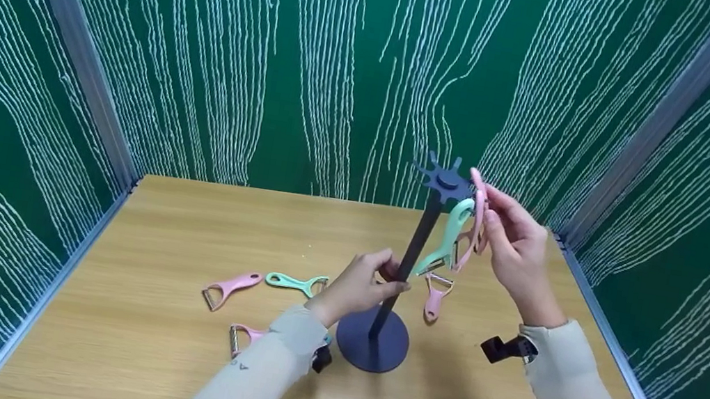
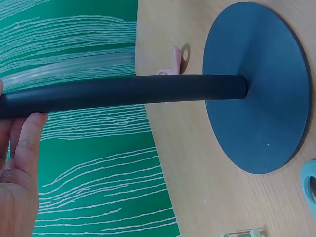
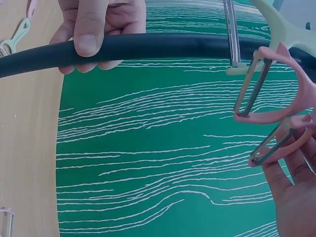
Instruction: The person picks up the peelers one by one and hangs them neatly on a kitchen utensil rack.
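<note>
Two hands work at a dark blue stand near the middle of a wooden bench walled in by green panels with white streaks. The left hand grips the stand's upright pole about midway up, thumb and fingers curled round it, as the right wrist view shows plainly; the round base sits flat on the bench at roughly 6 o'clock from that hand. The right hand, at about 2 o'clock from the left, pinches a pink peeler between thumb and fingers and holds it upright against the star-shaped hook head at the top of the pole. A mint-green peeler hangs from the head just beside the pink one, at its 9 o'clock, the two looking to touch in the head view. Another pink peeler shows below them, at 6 o'clock, whether hanging or lying behind the pole cannot be told. On the bench at 9 o'clock from the stand lie a green peeler and a pink peeler near each other, with a third pink one at 8 o'clock, partly hidden by the left sleeve. Small black cameras are strapped at both wrists
</note>
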A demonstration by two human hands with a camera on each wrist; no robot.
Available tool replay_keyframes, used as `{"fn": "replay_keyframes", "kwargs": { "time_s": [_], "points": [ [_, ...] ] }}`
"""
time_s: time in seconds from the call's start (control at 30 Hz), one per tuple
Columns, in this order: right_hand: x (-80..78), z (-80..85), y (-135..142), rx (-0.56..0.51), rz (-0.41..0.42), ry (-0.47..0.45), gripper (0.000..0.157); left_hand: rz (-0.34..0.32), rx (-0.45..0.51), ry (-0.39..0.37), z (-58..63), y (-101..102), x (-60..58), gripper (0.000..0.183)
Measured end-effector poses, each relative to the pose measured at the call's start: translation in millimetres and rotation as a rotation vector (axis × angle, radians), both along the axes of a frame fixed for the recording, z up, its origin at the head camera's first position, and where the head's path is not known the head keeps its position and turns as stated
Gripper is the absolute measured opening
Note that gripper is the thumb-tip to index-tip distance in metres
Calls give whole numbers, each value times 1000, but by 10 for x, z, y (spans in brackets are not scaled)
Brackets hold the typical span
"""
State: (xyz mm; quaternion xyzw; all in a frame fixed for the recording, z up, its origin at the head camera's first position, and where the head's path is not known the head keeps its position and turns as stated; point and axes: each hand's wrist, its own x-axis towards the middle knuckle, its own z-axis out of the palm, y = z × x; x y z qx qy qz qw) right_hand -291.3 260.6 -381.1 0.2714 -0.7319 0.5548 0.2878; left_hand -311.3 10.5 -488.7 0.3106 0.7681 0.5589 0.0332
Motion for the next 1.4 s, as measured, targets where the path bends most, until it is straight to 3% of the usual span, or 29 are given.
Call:
{"fn": "replay_keyframes", "kwargs": {
  "time_s": [0.23, 0.37, 0.77, 0.9, 1.07, 1.4],
  "points": [
    [44, -32, 14, -41, 94, 2, 37, 2, -6, 9, 0, 2, -11, 13],
    [66, -57, 23, -50, 107, 21, 37, -3, -4, 11, -8, -1, -11, 14],
    [201, -125, -86, -77, 53, 93, 33, 10, 1, -14, -9, 1, -7, 14],
    [267, -133, -162, -70, -7, 124, 33, 18, 0, -27, -16, 4, -8, 13],
    [347, -148, -260, -73, -78, 132, 37, 4, 11, -24, -24, 0, -3, 12],
    [386, -170, -315, -67, -123, 134, 42, -7, 20, -22, -21, 9, -4, 12]
  ]
}}
